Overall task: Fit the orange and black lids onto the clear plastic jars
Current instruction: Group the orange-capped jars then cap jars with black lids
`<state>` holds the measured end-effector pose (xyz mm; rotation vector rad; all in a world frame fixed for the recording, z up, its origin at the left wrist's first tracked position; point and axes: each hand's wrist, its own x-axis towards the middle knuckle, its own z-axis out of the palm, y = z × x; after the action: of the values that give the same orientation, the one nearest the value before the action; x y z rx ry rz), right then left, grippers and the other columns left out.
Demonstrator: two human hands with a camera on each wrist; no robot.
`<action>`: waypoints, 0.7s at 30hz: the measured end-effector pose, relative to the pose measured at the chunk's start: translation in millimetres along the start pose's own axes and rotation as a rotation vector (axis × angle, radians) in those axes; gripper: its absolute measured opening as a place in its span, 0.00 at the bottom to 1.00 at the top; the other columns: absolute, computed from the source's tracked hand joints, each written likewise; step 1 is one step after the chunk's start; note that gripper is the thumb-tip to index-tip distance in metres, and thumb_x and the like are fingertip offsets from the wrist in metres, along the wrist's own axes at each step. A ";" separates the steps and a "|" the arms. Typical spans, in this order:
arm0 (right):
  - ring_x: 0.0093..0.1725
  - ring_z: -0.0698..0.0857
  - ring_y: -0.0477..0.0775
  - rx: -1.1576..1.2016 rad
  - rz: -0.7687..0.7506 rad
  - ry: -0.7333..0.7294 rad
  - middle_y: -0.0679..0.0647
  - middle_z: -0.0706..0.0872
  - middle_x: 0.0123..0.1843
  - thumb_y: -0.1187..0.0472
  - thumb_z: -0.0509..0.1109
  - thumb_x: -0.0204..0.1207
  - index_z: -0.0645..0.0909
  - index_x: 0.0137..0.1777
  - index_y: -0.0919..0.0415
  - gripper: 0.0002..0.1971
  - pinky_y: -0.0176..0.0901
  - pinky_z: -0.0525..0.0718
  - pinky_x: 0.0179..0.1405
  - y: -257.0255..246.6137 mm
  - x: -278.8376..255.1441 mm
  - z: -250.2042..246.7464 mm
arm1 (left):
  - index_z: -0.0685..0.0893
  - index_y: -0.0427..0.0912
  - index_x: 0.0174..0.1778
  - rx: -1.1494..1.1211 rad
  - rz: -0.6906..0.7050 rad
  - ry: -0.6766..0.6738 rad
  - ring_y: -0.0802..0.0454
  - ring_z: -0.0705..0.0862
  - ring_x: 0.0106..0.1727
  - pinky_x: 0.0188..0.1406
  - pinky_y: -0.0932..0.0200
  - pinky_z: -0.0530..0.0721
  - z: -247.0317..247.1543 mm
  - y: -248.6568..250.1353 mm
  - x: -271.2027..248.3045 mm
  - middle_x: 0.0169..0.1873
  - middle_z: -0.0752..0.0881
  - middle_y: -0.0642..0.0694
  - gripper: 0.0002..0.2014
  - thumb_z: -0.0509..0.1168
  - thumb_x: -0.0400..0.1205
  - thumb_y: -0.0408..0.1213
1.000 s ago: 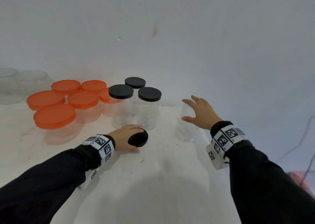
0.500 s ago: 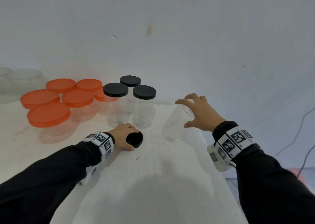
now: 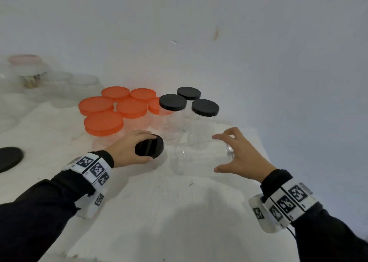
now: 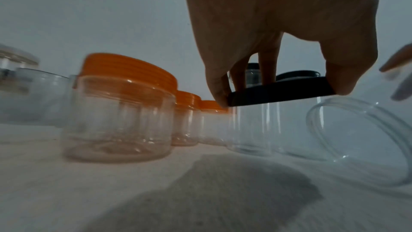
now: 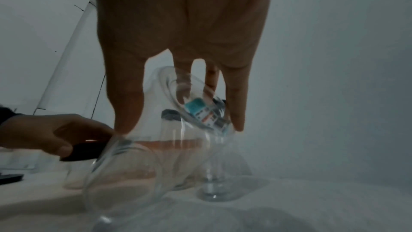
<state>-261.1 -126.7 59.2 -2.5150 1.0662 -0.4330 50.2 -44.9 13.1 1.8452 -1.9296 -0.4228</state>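
My left hand (image 3: 148,148) pinches a black lid (image 3: 154,149) by its rim, thumb on the near side and fingers on the far side. In the left wrist view the black lid (image 4: 280,93) hangs above the table. My right hand (image 3: 216,153) grips a clear lidless jar (image 3: 191,158), which is tilted on its side. Its open mouth (image 4: 361,140) faces left, toward the lid, about a hand's width away. In the right wrist view the jar (image 5: 156,158) slants down from my fingers (image 5: 127,108), and its base carries a small label (image 5: 200,110).
Several orange-lidded jars (image 3: 103,123) stand at the back left, with three black-lidded jars (image 3: 205,107) just behind my hands. Another black lid (image 3: 9,160) lies at the far left. Clear containers (image 3: 59,86) sit by the wall. The table edge (image 3: 266,158) runs close on the right.
My right hand took hold of the jar, tipped it over and brought it left and nearer. My left hand lifted the black lid off the table.
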 end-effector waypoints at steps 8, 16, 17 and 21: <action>0.57 0.77 0.47 0.156 0.038 0.001 0.48 0.76 0.58 0.50 0.84 0.57 0.74 0.62 0.56 0.35 0.32 0.75 0.50 -27.3 27.3 43.6 | 0.75 0.54 0.68 -0.082 -0.021 0.210 0.57 0.68 0.67 0.65 0.58 0.66 -35.2 -21.5 -36.5 0.66 0.74 0.56 0.39 0.63 0.60 0.64; 0.56 0.77 0.50 0.313 0.081 -0.083 0.52 0.73 0.58 0.59 0.84 0.57 0.66 0.58 0.55 0.34 0.34 0.76 0.40 -42.8 50.9 74.9 | 0.76 0.48 0.68 -0.164 -0.049 0.281 0.64 0.71 0.63 0.59 0.75 0.67 -53.4 -23.3 -50.7 0.62 0.75 0.58 0.41 0.64 0.59 0.63; 0.57 0.76 0.49 0.337 0.082 -0.104 0.51 0.71 0.59 0.59 0.84 0.58 0.66 0.62 0.53 0.36 0.33 0.77 0.42 -44.9 53.0 77.4 | 0.76 0.48 0.68 -0.171 -0.061 0.290 0.61 0.72 0.64 0.62 0.70 0.69 -54.8 -25.2 -51.0 0.63 0.75 0.58 0.40 0.64 0.59 0.63; 0.58 0.75 0.47 0.383 0.082 -0.139 0.50 0.69 0.60 0.59 0.85 0.57 0.68 0.65 0.49 0.38 0.35 0.79 0.50 -49.5 61.4 82.7 | 0.75 0.52 0.68 -0.170 -0.077 0.310 0.54 0.70 0.70 0.70 0.50 0.70 -58.7 -29.6 -51.5 0.67 0.73 0.59 0.39 0.64 0.60 0.63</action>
<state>-155.1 -121.9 16.6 -2.1244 0.9290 -0.3904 106.4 8.9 43.4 1.7612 -1.5722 -0.2939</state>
